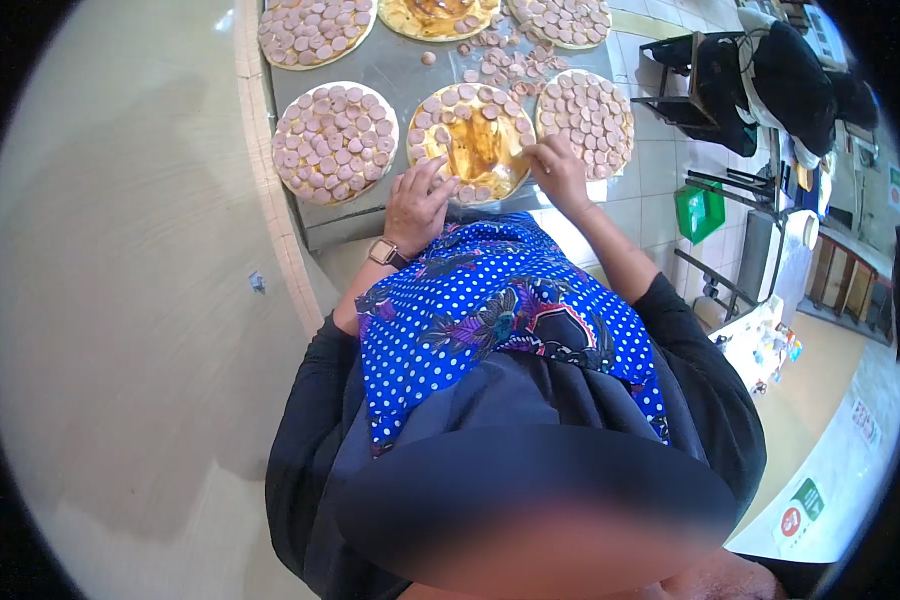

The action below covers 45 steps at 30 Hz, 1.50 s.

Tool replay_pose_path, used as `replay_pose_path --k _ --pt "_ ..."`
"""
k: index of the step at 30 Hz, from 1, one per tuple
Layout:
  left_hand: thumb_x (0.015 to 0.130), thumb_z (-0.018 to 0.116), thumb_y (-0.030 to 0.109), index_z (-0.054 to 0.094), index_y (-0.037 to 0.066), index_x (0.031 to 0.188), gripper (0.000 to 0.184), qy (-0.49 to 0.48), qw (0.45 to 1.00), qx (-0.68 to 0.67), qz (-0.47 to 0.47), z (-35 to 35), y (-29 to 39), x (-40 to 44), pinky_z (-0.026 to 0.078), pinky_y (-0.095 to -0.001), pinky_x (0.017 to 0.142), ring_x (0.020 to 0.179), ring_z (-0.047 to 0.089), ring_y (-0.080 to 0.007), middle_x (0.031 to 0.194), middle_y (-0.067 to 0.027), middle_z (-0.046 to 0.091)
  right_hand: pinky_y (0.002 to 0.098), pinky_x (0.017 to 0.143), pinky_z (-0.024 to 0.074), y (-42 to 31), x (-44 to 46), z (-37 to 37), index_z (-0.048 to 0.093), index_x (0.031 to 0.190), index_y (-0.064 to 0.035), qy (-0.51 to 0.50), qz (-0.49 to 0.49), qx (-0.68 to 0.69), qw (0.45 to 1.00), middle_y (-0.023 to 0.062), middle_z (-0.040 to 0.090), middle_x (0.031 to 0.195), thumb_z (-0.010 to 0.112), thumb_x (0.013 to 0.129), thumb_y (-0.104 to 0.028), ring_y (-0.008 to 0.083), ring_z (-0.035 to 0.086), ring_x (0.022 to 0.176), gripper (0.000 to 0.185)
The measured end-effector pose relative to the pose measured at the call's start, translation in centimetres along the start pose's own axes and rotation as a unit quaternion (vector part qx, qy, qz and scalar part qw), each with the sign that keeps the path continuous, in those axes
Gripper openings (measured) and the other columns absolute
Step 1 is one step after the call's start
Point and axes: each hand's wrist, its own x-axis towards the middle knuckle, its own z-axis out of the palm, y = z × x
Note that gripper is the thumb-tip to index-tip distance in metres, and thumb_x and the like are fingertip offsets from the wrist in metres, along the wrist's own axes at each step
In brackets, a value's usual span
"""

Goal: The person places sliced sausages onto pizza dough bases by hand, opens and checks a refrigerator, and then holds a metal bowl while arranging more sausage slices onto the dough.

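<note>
A round pizza base [475, 150] with brown sauce lies in front of me, ringed along its edge by sausage slices [483, 93]. My left hand [417, 207], wearing a watch [384, 252] on the wrist, rests at the base's lower left edge. Its fingers and thumb are apart over the slices there. At the right edge, the fingertips of my right hand [560, 175] are pinched together; whatever they hold is too small to make out. Pizzas covered in slices stand at the left [335, 143] and at the right [587, 122], the right one close beside my right hand.
Loose sausage slices [520, 65] lie heaped behind the middle base on the grey table [410, 62]. Farther back are another sauced base [438, 15] and two topped pizzas. A wall [140, 250] runs along the left. To the right are a green crate [699, 212] and black chairs [720, 90].
</note>
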Motion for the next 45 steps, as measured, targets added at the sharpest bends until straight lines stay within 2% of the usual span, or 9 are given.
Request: replay_pose_path --k 4,9,18,24,31,33,37,39,45 --pt "0.080 0.066 0.006 0.071 0.016 0.114 0.036 -0.004 1.000 -0.001 0.008 -0.1 0.0 0.5 0.043 -0.0410 0.095 0.118 0.054 -0.0289 0.133 -0.0090 0.056 0.0391 0.065 0.0505 -0.8 -1.6 -0.1 0.067 0.094 -0.0086 0.021 -0.030 0.005 0.999 0.0089 0.059 0.083 0.066 0.077 0.000 0.0287 0.062 0.077 0.019" --pt "0.080 0.066 0.006 0.071 0.016 0.115 0.036 -0.002 1.000 0.002 0.012 0.0 -0.1 0.6 0.043 -0.0411 0.095 0.118 0.054 -0.0291 0.133 -0.0089 0.055 0.0399 0.069 0.0507 -0.2 -2.9 -0.6 0.068 0.098 -0.0084 0.007 0.080 0.087 0.993 0.0097 0.059 0.085 0.063 0.076 0.005 0.0293 0.061 0.082 0.026" --pt "0.080 0.067 0.006 0.071 0.015 0.115 0.037 0.001 1.000 0.006 0.012 -0.1 0.2 0.9 0.043 -0.0411 0.095 0.116 0.054 -0.0293 0.133 -0.0093 0.056 0.0387 0.074 0.0510 -0.8 -1.7 -0.8 0.071 0.104 -0.0100 0.000 0.017 0.004 1.000 0.0104 0.061 0.093 0.061 0.075 0.007 0.0296 0.061 0.087 0.035" --pt "0.080 0.065 0.009 0.070 0.014 0.112 0.033 0.021 1.000 0.018 -0.001 0.0 -0.1 0.3 0.041 -0.0393 0.093 0.118 0.054 -0.0267 0.133 -0.0079 0.056 0.0424 0.070 0.0512 2.6 6.3 -0.8 0.072 0.097 -0.0121 0.042 0.069 -0.029 0.996 0.0092 0.064 0.094 0.065 0.084 -0.012 0.0309 0.063 0.086 0.015" --pt "0.079 0.066 0.008 0.070 0.015 0.112 0.034 0.017 0.999 0.024 -0.020 -0.7 0.1 -0.1 0.041 -0.0408 0.095 0.117 0.053 -0.0275 0.133 -0.0083 0.055 0.0442 0.080 0.0500 6.6 13.4 2.2 0.072 0.097 -0.0119 -0.001 -0.013 -0.112 0.994 0.0100 0.064 0.098 0.069 0.080 -0.014 0.0336 0.062 0.094 0.018" --pt "0.079 0.066 0.008 0.070 0.015 0.112 0.034 0.030 0.999 0.025 -0.027 -0.8 0.1 -0.2 0.041 -0.0410 0.095 0.117 0.053 -0.0277 0.132 -0.0082 0.055 0.0429 0.086 0.0507 6.7 14.0 0.7 0.073 0.100 -0.0143 -0.039 0.109 -0.163 0.980 0.0079 0.063 0.105 0.071 0.079 -0.014 0.0313 0.061 0.103 0.021" --pt "0.079 0.066 0.008 0.070 0.016 0.112 0.034 0.037 0.998 0.036 -0.044 -0.8 -0.1 -1.1 0.041 -0.0411 0.095 0.116 0.053 -0.0278 0.131 -0.0070 0.056 0.0424 0.086 0.0506 7.7 13.5 1.4 0.073 0.096 -0.0120 -0.016 0.074 -0.110 0.991 0.0076 0.063 0.105 0.072 0.077 -0.016 0.0315 0.061 0.104 0.019" --pt "0.079 0.066 0.008 0.070 0.016 0.112 0.034 0.036 0.997 0.041 -0.047 -0.7 -0.1 -1.2 0.041 -0.0409 0.095 0.116 0.053 -0.0277 0.131 -0.0067 0.056 0.0429 0.085 0.0511 7.2 13.6 2.2 0.072 0.091 -0.0103 -0.031 -0.030 -0.069 0.997 0.0086 0.063 0.102 0.072 0.077 -0.016 0.0317 0.061 0.101 0.014" --pt "0.078 0.066 0.008 0.070 0.016 0.110 0.033 0.041 0.998 0.040 -0.041 -0.7 0.1 -0.6 0.041 -0.0401 0.093 0.116 0.053 -0.0273 0.131 -0.0068 0.056 0.0395 0.076 0.0528 5.2 14.5 2.1 0.072 0.090 -0.0091 -0.033 0.031 -0.128 0.991 0.0098 0.066 0.092 0.072 0.082 -0.018 0.0278 0.065 0.087 0.012"
